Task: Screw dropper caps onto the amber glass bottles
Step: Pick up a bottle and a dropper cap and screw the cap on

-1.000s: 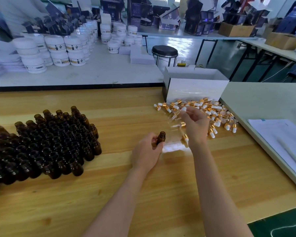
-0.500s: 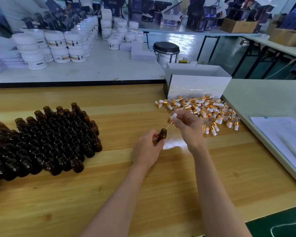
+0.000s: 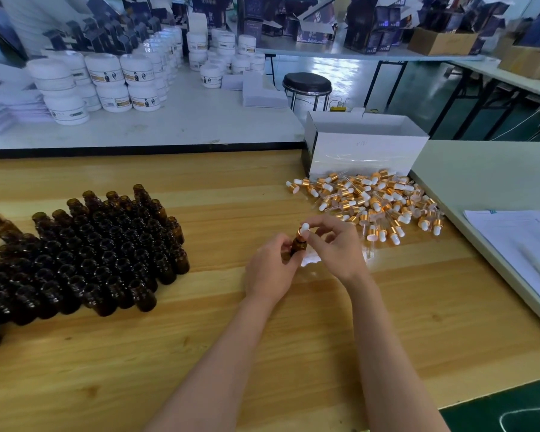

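Observation:
My left hand point(image 3: 270, 269) grips a small amber glass bottle point(image 3: 298, 244) just above the wooden table point(image 3: 262, 338). A dropper cap point(image 3: 303, 229) with a gold collar and white bulb sits on the bottle's neck, and my right hand point(image 3: 337, 241) pinches it with thumb and fingertips. A big block of open amber bottles point(image 3: 91, 254) stands at the left. A loose heap of dropper caps point(image 3: 371, 204) lies to the right, beyond my right hand.
A white open box point(image 3: 365, 151) stands behind the cap heap. Papers point(image 3: 524, 244) lie on the pale table at the right. White jars point(image 3: 106, 85) are stacked on the white table behind. A black stool point(image 3: 307, 84) stands in the aisle.
My right hand brought a dropper cap from the heap, slid its pipette into the bottle and now pinches the cap seated on the neck. My left hand kept hold of the bottle.

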